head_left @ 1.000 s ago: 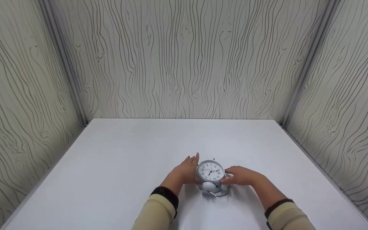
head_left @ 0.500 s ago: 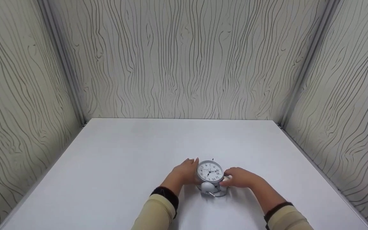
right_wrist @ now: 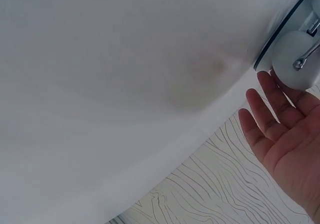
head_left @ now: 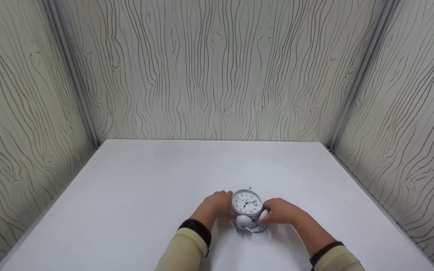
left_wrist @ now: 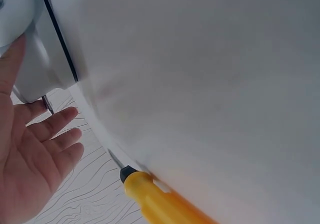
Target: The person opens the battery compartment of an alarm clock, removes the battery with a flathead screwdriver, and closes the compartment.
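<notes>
Clock dial [head_left: 247,201] — black hour numerals, upside down, 10, 11, 12 legible

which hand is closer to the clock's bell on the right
Right: the right hand is right at that bell; the left hand is across from it, on the opposite side of the clock.

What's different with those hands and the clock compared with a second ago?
On the left hand, the raised finger has come down. The right hand has eased slightly downward in the head view, its thumb lower beside a white bell. No clear grasp or release. Both hands remain at the alarm clock, which shows no clear movement.
</notes>
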`<state>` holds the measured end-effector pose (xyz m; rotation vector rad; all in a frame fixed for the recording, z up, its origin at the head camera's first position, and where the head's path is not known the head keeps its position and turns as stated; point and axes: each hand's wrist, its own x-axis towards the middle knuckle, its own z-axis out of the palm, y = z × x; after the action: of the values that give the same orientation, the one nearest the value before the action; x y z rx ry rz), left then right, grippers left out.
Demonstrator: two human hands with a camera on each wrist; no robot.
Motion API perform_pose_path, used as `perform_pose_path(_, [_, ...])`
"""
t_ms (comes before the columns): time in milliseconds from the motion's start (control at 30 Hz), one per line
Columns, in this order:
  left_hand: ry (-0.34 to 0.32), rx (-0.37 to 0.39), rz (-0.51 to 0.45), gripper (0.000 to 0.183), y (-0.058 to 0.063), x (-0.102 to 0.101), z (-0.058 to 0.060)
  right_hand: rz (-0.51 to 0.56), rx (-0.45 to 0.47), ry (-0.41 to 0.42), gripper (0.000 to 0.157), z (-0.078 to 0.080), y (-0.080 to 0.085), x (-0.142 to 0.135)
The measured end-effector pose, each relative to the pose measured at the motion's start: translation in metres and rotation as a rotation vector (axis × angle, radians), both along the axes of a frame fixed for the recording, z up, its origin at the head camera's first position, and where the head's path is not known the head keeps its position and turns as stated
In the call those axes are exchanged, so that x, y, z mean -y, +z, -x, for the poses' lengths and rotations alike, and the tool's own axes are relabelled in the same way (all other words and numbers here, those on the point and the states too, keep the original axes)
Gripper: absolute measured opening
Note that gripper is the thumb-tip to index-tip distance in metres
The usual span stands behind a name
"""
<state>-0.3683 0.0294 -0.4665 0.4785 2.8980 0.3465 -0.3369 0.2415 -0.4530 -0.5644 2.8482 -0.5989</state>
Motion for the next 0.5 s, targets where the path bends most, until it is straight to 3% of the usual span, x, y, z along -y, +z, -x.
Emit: perform_pose_path(500, [0.011,0.031,-0.032,0.063,-0.0002,-0.005,0.0029,0.026,-0.014,-0.013,0.025,-0.0026,-0.0023,0.0009])
